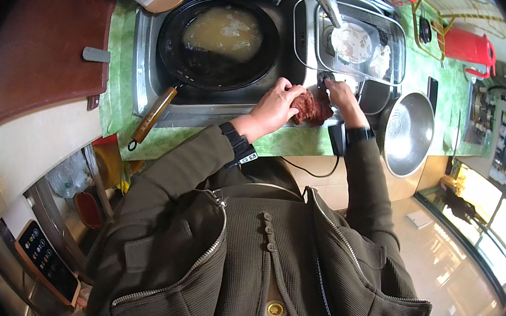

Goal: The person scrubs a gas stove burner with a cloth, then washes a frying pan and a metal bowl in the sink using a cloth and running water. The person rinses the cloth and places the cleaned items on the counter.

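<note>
My left hand [275, 108] grips a reddish-brown cloth [307, 106] at the front edge of the metal sink [210, 108]. Just right of it, my right hand [342, 96] has its fingers on a small dark object [325, 77] beside the cloth; what that object is and how firmly it is held cannot be told. A black wok [225, 79] with cloudy liquid in it sits in the left basin, its wooden handle [154, 115] pointing towards me. Beyond my right hand, a wire basket [398, 55] holds a patterned dish [352, 42] under the faucet [328, 4].
A metal bowl [407, 135] overhangs the counter at the right. Farther right are a yellow wire rack [437, 24] and a red kettle-like container [467, 49]. A brown board [44, 55] with a grey-handled utensil [96, 54] lies left of the sink. A black cable [318, 174] hangs below the counter.
</note>
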`<state>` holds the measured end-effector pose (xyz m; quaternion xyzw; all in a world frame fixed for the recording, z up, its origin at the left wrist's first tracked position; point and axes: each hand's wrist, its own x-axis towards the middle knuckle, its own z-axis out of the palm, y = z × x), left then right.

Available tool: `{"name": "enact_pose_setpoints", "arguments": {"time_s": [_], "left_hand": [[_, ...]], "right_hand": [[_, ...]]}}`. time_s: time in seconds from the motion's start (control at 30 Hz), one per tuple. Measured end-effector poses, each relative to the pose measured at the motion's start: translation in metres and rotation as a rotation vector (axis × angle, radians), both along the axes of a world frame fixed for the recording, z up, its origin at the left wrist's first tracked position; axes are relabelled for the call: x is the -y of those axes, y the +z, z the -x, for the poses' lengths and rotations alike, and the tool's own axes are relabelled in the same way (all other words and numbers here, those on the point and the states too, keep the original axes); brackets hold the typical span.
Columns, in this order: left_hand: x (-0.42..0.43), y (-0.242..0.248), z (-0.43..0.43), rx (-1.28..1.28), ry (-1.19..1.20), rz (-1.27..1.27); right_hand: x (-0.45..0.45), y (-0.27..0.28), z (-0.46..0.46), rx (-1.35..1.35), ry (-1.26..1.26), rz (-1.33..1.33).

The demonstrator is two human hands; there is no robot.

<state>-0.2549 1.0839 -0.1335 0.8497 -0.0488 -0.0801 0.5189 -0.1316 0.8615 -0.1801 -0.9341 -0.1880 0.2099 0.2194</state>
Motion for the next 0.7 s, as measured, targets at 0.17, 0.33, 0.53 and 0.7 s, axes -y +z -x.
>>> {"name": "enact_pose_setpoints", "arguments": {"time_s": [0.17,0.33,0.53,0.7], "left_hand": [[0.011,-0.005,-0.008,0.024,0.009,0.091],[0.009,0.016,-0.005,0.111,0.208,0.037],[-0.029,0.046,-0.002,-0.049,0.352,0.75],[-0.078,0.052,0.012,0.052,0.534,0.518]], "right_hand": [[-0.02,0.086,0.037,0.332,-0.064,0.158],[-0.047,0.169,0.06,0.371,-0.198,0.078],[-0.105,0.18,0.081,0.184,-0.186,-0.425],[-0.147,0.143,0.071,-0.143,-0.24,-0.706]]}}
